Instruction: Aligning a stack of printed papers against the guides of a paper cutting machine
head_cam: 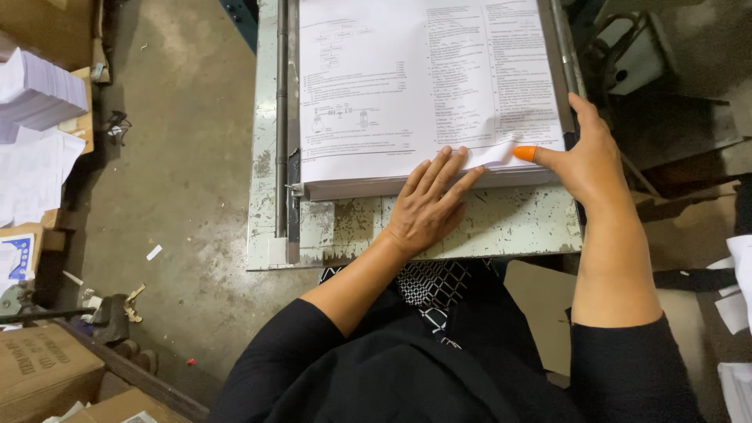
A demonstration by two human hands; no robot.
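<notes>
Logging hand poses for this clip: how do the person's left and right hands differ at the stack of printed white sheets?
The left hand lies flat, palm down, fingers spread over the near edge of the stack of printed white sheets; the right hand stands at the stack's right corner. The right thumb wears an orange rubber fingertip cover and lifts a sheet corner; the left hand is bare. Both touch the stack on the worn metal table.

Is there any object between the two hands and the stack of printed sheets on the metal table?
Nothing visible does. The left hand lies flat on the near edge of the stack of printed sheets, and the right hand, thumb in an orange cap, lifts the top sheet's corner. The metal table around them shows only bare surface.
</notes>
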